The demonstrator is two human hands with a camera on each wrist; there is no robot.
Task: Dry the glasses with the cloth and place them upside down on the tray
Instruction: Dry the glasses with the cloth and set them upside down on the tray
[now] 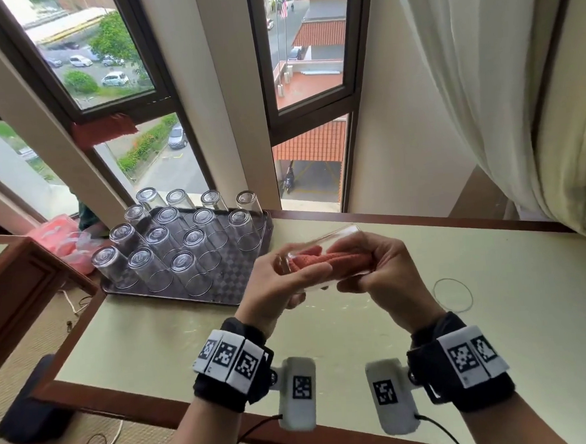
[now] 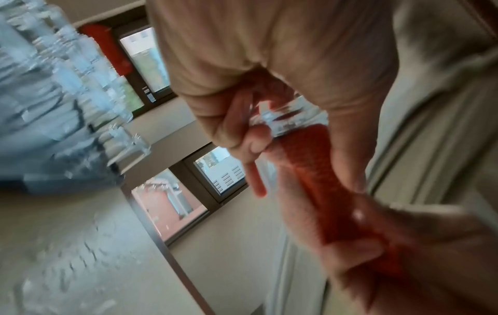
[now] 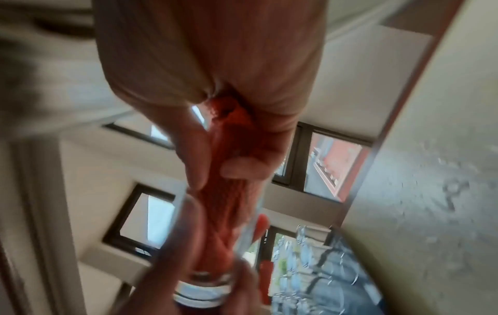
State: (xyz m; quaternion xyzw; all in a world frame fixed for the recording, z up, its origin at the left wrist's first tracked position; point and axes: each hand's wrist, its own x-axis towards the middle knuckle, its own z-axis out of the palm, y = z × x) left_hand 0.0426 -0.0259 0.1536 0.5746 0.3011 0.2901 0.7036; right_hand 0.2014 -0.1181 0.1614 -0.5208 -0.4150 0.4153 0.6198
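Over the pale table by the windows, my left hand gripped a glass, my right hand squeezed the cloth inside, both wrist views blurred.

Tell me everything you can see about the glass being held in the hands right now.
The glass is a clear, plain tumbler with a thick base, held on its side above the table, right of the tray. The left hand grips its base end. An orange-red cloth is stuffed into its open mouth, and the right hand grips the cloth there. Through the wall the cloth shows, reaching nearly to the base. Whether the glass is wet cannot be told.
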